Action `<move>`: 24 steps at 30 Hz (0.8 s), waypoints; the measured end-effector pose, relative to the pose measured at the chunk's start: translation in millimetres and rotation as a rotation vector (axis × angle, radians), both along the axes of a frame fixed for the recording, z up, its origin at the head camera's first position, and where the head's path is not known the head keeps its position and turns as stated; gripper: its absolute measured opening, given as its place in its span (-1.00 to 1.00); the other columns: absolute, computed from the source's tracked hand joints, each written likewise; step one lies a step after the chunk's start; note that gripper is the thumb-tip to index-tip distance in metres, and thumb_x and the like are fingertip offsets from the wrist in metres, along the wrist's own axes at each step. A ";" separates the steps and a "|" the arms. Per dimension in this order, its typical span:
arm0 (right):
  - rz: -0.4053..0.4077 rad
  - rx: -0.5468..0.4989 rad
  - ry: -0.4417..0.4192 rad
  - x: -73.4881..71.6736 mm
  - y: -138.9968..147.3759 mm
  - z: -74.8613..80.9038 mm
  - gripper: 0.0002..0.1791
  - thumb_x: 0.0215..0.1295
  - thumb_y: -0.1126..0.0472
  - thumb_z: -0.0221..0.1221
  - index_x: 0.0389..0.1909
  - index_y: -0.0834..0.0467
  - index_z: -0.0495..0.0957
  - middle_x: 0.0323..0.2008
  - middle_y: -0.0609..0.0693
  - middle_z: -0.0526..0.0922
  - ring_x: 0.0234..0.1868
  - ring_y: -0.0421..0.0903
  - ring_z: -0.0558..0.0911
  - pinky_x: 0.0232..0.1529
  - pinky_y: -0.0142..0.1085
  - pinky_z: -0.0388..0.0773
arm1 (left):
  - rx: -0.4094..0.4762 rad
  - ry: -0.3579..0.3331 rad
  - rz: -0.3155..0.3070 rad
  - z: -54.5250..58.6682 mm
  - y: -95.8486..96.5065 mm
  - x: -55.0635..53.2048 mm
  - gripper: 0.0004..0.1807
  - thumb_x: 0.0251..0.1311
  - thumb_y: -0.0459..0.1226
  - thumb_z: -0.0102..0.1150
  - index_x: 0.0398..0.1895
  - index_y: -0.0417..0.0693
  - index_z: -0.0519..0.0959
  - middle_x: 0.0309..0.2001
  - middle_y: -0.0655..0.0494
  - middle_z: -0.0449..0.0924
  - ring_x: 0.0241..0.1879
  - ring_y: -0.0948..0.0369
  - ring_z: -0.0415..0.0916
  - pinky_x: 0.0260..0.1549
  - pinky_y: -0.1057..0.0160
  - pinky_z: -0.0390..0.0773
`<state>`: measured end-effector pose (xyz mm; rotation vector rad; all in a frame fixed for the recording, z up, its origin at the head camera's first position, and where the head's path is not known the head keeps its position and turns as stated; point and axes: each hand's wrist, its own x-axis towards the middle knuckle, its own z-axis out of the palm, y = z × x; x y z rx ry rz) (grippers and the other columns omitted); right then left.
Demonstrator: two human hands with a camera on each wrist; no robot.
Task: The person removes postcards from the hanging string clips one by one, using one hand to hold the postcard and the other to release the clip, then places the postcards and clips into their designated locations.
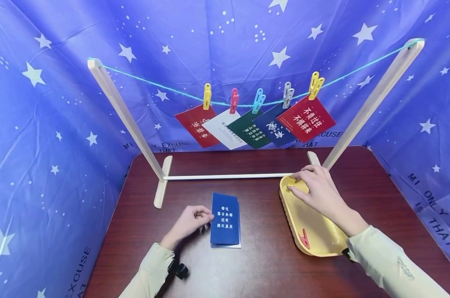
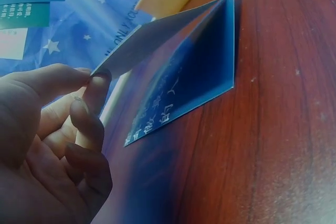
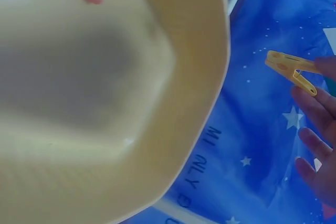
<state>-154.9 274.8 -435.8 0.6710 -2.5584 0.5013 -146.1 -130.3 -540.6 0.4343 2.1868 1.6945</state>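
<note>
Between its thumb and fingers my left hand point(image 1: 189, 221) pinches the left edge of a folded blue card point(image 1: 225, 219) with white writing. In the left wrist view the card point(image 2: 189, 77) stands partly opened, its lower leaf near the table and its upper leaf lifted. My right hand point(image 1: 318, 190) pinches a yellow clothespin point(image 3: 291, 69) by its handle ends, over the far left corner of a yellow plastic tray point(image 1: 314, 215). A red clothespin point(image 1: 304, 239) lies inside that tray, toward its near end.
A teal string point(image 1: 150, 82) hangs between two wooden posts point(image 1: 126, 118) on a stand behind the hands. Several cards hang from it by coloured clothespins, among them a red card point(image 1: 306, 119) and a white card point(image 1: 226, 128). A white crossbar point(image 1: 228, 177) joins the stand's feet on the dark red table point(image 1: 135, 231).
</note>
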 end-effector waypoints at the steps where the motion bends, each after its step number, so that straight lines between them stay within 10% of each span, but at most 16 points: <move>1: 0.001 0.001 0.001 1.2 1.9 -2.2 -0.71 0.05 0.20 0.47 -0.21 0.21 0.70 -0.34 0.03 0.76 -0.01 0.20 0.53 0.06 0.15 0.30 | -0.004 0.000 -0.003 -1.2 0.2 0.0 -0.80 0.35 -0.38 0.30 -0.18 -0.45 0.66 -0.39 -0.35 0.71 -0.64 0.27 0.48 -0.64 0.40 0.45; 24: -0.013 0.073 -0.034 19.1 29.3 -26.9 -0.70 -0.03 0.17 0.52 -0.26 0.14 0.68 -0.38 -0.06 0.75 -0.04 0.15 0.56 0.01 0.15 0.31 | -0.065 0.007 0.017 -14.0 1.1 0.9 -0.84 0.31 -0.40 0.33 -0.25 -0.42 0.65 -0.49 -0.18 0.68 -0.65 0.29 0.42 -0.63 0.45 0.39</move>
